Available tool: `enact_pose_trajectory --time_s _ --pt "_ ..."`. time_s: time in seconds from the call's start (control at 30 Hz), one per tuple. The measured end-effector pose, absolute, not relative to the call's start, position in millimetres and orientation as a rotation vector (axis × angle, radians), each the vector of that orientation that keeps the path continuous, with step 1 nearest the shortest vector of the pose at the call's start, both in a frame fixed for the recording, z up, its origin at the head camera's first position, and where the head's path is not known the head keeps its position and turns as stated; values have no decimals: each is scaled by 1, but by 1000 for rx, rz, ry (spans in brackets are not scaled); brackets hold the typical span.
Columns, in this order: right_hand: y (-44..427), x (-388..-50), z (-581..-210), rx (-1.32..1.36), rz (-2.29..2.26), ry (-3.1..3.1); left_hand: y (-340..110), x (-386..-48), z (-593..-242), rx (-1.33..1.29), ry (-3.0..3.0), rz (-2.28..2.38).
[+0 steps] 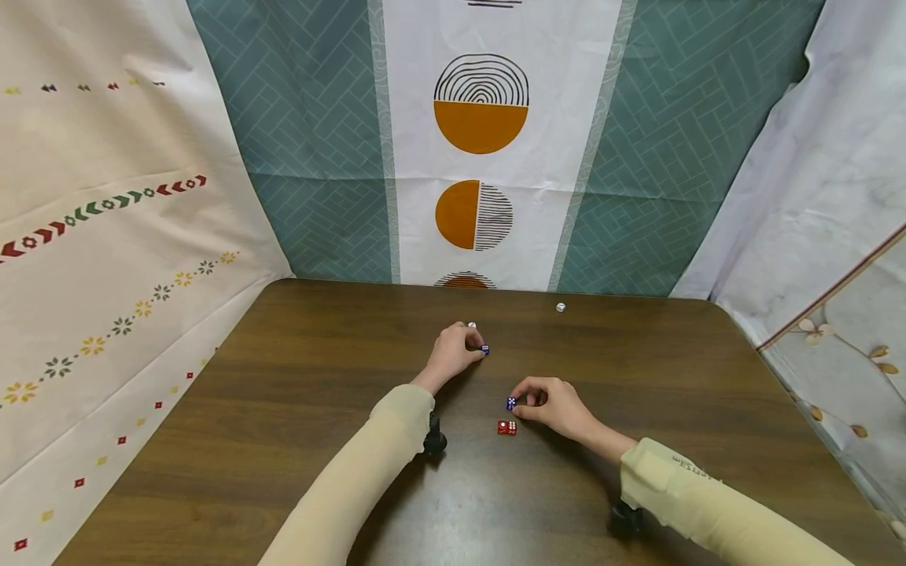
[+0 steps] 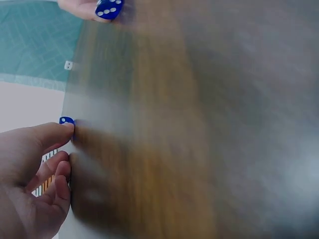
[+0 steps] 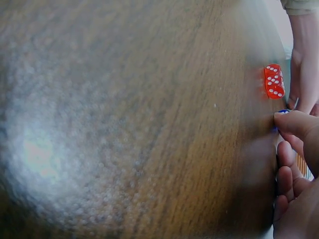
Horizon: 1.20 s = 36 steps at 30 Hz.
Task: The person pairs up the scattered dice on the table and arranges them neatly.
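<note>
Near the back middle of the table, my left hand pinches a blue die between thumb and finger; that die also shows at the fingertips in the left wrist view. Closer to me and to the right, my right hand pinches another blue die. Two red dice sit side by side just in front of it; in the right wrist view these red dice lie beyond the thumb. My right fingers partly hide the blue die there.
A white die lies just behind my left fingers. Another white die is near the back edge of the brown wooden table. Patterned cloths hang behind the table and at both sides.
</note>
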State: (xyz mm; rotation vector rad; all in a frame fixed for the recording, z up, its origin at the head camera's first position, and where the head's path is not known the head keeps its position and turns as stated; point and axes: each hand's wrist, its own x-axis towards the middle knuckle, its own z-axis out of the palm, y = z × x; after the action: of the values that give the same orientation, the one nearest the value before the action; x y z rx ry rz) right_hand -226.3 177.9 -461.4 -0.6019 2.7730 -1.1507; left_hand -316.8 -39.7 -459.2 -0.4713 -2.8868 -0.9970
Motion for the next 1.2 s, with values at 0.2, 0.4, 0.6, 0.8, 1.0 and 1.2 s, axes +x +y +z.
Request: enact_pose_trajectory --time_s 0.2,0.4,0.6,0.8,1.0,1.2 --pt "178 -227 -462 -598 -1159 2766 -46 -308 -460 -582 -2908 -971" --pt "179 -227 -463 -575 -1167 2766 -48 -295 -459 -679 -2904 -969" --pt "179 -227 -464 -575 -1164 2763 -50 -277 -459 -755 -2910 -988" --pt "178 -227 -463 -557 -1159 2768 -49 -263 -460 -825 -2882 -987" --pt "178 -228 -464 -563 -1159 2770 -48 -254 -459 -869 -2871 -1006" --pt "177 -227 -463 -570 -1151 2770 -46 -249 -457 -879 -2876 -984"
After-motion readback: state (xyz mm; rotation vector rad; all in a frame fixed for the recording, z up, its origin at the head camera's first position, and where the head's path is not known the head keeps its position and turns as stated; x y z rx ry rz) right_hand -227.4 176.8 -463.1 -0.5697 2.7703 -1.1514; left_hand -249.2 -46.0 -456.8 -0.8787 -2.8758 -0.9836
